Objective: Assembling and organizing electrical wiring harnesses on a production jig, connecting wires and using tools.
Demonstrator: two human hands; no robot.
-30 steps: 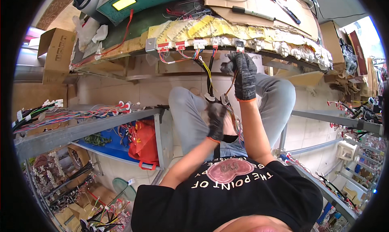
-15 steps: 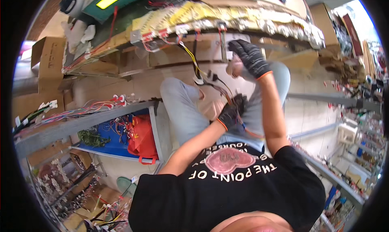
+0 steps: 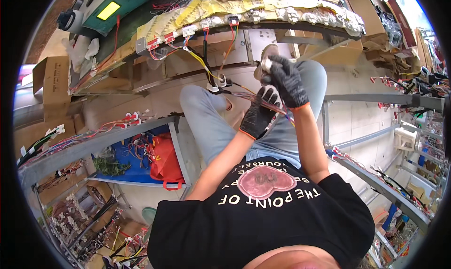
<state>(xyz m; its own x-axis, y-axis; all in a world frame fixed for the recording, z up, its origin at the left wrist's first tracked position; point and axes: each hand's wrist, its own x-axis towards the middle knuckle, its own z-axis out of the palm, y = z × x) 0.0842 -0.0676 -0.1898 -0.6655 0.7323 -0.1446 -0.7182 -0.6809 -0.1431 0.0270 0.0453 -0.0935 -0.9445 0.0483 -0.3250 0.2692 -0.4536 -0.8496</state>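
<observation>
Left hand (image 3: 257, 118) grips the wires (image 3: 249, 97); right hand (image 3: 287, 81) pinches a roll (image 3: 267, 63) — keep tension even.

The thin bundle of coloured wires (image 3: 256, 99) disappears behind the black-gloved left hand (image 3: 260, 115), so the grip on it cannot be made out. The black-gloved right hand (image 3: 285, 80) covers most of a small pale roll (image 3: 266, 64); its kind is unclear. Small white connectors (image 3: 217, 85) on the dark cable are too small to tell apart.
</observation>
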